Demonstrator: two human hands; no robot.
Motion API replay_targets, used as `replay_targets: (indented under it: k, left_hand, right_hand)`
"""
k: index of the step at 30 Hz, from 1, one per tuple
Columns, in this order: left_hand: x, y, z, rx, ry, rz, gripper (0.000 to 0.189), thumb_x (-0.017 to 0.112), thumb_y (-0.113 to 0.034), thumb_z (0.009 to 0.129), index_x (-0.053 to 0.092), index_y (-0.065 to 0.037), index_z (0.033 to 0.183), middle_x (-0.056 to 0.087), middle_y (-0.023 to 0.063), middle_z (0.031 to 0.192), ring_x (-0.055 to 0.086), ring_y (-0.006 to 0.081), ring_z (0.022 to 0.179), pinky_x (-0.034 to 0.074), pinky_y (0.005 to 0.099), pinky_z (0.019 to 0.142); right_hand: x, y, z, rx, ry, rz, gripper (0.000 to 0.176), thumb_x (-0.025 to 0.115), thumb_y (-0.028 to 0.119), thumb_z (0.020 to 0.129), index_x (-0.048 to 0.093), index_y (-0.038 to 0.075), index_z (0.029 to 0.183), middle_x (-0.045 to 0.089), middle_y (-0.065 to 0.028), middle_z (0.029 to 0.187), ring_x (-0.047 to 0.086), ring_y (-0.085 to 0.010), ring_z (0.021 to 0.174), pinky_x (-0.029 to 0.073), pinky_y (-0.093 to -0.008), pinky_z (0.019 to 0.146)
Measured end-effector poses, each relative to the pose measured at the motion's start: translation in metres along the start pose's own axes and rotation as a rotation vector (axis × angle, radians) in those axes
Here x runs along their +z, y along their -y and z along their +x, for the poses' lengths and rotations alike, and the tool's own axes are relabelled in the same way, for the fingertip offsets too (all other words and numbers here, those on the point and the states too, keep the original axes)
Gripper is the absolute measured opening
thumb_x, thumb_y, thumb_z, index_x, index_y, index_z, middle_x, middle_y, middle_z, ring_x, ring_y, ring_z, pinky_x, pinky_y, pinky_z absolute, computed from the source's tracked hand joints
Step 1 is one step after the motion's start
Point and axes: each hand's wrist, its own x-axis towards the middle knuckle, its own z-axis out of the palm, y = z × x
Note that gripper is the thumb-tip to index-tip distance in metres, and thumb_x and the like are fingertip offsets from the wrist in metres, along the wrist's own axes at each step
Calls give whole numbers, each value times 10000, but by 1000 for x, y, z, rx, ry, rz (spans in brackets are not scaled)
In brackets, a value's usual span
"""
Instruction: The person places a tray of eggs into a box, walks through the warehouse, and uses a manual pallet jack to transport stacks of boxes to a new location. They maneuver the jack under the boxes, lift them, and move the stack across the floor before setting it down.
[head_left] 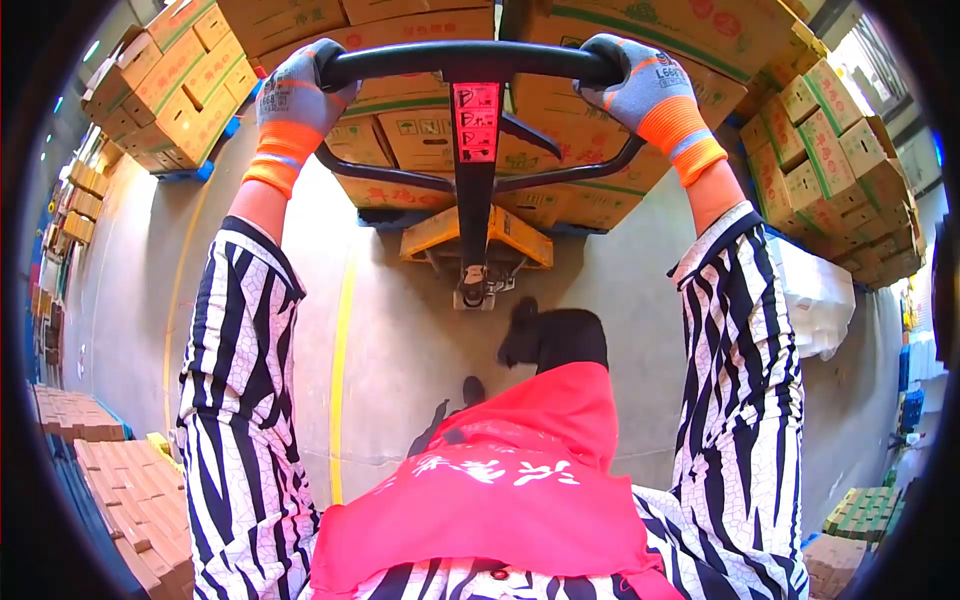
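Both my hands wear grey gloves with orange cuffs. My left hand (303, 88) is wrapped round the left end of a black pallet jack handle (430, 57), and my right hand (640, 85) grips its right end. Pink labels (476, 122) run down the handle's upright. Below it sits the yellow body of the pallet jack (520, 240), with its small wheel near the floor. Directly in front, a stack of cardboard boxes (570, 135) rests low on a blue pallet. My fingertips are partly hidden behind the bar.
More boxes on pallets stand at the left (185, 95) and right (835, 170). A white wrapped bundle (810, 290) is at my right. Flat cartons (135, 490) are stacked at lower left. A yellow line (342, 380) runs along the concrete floor. My feet are below me.
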Motion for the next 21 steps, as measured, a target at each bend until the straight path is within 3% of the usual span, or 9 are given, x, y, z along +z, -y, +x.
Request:
replay_targets:
  k: [3,9,14,21]
  left_hand:
    - [-11,-1,-19,-21,-4,-13,254,737,-237,704,614,-132,900,645,85,842,630,278,792,506,338,716]
    - [-12,-10,-14,38,-51,-49,257,729,-143,636,592,-112,852,614,113,824,604,316,791,490,365,694]
    - [-23,-17,-15,82,-36,-154,324,740,-22,592,582,-51,873,602,116,809,593,313,732,489,325,665]
    - [-39,-20,-25,186,11,-188,261,727,-6,652,562,-27,852,550,103,778,550,254,700,448,308,679]
  right_hand:
    - [-8,13,-18,-11,5,-12,246,655,327,741,614,216,956,656,-56,921,614,-281,888,478,-377,792]
    - [-8,3,-13,-130,-10,147,216,674,254,713,607,155,893,637,-83,825,613,-296,780,480,-365,685]
    - [-14,-6,-10,-267,8,248,234,710,164,692,596,111,889,608,-84,760,601,-267,699,480,-311,631]
    - [-25,-10,-12,-325,178,446,312,735,125,621,612,89,906,600,-98,734,597,-291,663,472,-316,597]
